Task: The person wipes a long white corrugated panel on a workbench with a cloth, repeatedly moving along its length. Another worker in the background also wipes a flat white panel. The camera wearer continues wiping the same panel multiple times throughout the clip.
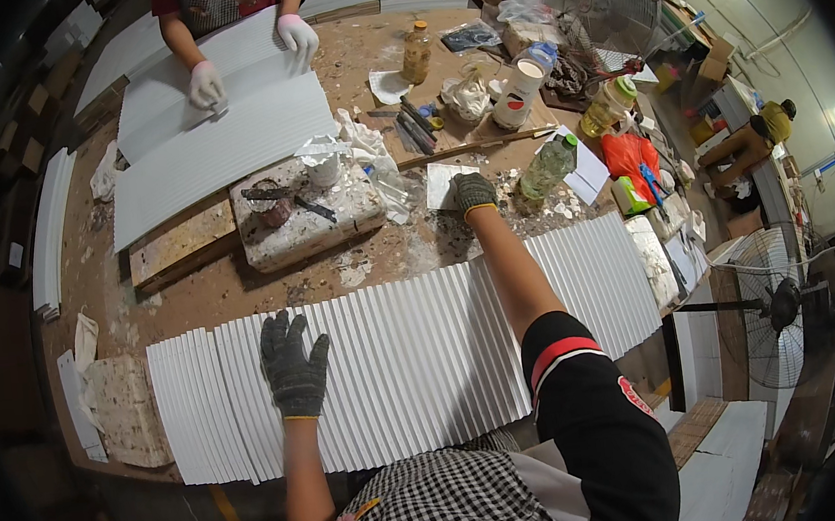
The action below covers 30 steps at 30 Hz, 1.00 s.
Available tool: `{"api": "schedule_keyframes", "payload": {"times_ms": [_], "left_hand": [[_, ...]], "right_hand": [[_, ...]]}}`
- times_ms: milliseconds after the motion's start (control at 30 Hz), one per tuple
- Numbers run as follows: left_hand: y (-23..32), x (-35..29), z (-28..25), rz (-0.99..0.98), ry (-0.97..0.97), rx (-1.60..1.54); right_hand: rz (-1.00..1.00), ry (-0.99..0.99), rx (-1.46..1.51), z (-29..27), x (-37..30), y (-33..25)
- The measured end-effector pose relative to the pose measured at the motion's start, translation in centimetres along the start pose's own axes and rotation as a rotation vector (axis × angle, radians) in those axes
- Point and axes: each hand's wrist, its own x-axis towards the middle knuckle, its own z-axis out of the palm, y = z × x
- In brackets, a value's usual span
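My left hand (295, 366), in a dark grey glove, lies with fingers spread on a row of white slatted strips (407, 357) laid side by side along the near table edge. My right arm reaches across these strips. My right hand (475, 193), gloved the same, is curled at the right edge of a small white square sheet (443, 186); whatever its fingers hold is hidden under the glove. Right of it stands a clear bottle with a green cap (549, 167).
Across the table (358, 55), a co-worker in white gloves holds a small flat tool over white panels (223, 118). A stained foam block (313, 220) carries a cup and dirty tools. Bottles, rags and a red bag (634, 161) crowd the right side. A fan (782, 304) stands beyond.
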Motion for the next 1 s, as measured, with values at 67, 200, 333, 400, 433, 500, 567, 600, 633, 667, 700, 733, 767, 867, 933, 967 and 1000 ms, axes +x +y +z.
{"api": "schedule_keyframes", "payload": {"times_ms": [67,200,333,400,433,500,567,600,633,667,700,733,767,867,933,967,1000], "left_hand": [[-0.1,-0.1,0.1,0.036,0.047,-0.017],[-0.1,0.0,0.1,-0.006,0.018,0.006],[-0.1,-0.1,0.1,0.009,0.043,0.000],[-0.1,-0.2,0.0,0.008,0.032,-0.010],[0.0,-0.1,-0.1,0.011,0.029,-0.003],[0.2,-0.1,-0.4,0.000,0.012,-0.012],[0.5,0.0,-0.6,-0.009,0.007,-0.016],[0.5,0.0,-0.7,0.004,0.022,-0.019],[0.5,-0.1,-0.8,0.013,0.032,-0.023],[0.5,-0.3,-0.8,0.015,0.036,-0.023],[0.3,-0.4,-0.7,0.031,0.055,-0.021],[0.1,-0.4,-0.5,0.039,0.063,-0.018],[-0.2,-0.6,-0.4,0.070,0.098,-0.010],[-1.0,-0.6,0.5,0.077,0.117,-0.033],[-1.3,-0.5,1.0,0.093,0.098,-0.019],[-1.5,-0.6,1.1,0.120,0.115,-0.031],[-1.5,-0.6,1.1,0.090,0.087,-0.025]], "right_hand": [[-0.055,-0.021,-0.011,-1.0,0.8,1.0],[0.033,-0.021,0.230,-3.9,0.6,2.2],[-0.165,-0.002,0.007,-1.3,-1.5,1.2],[-0.113,0.123,0.097,0.7,-1.4,1.8],[-0.156,0.110,0.089,1.0,-0.5,2.6],[-0.183,0.062,0.010,0.6,1.7,4.5],[-0.265,0.193,0.230,0.1,1.7,6.6],[-0.275,0.141,0.266,-0.4,1.2,6.9],[-0.283,0.100,0.256,-1.1,-0.3,7.4],[-0.345,0.005,0.679,-1.7,-2.4,7.0],[-0.363,-0.146,1.063,-2.6,-5.1,6.3],[-0.324,-0.190,1.264,-3.6,-8.3,5.7],[-0.282,-0.184,1.378,-4.5,-12.1,4.7],[-0.349,-0.045,1.241,-7.1,-24.4,1.2],[-0.564,0.178,1.053,-7.5,-32.6,-0.8],[-0.573,0.249,0.899,-7.0,-36.4,-1.9],[-0.629,0.325,0.809,-6.2,-40.1,-3.0]]}}
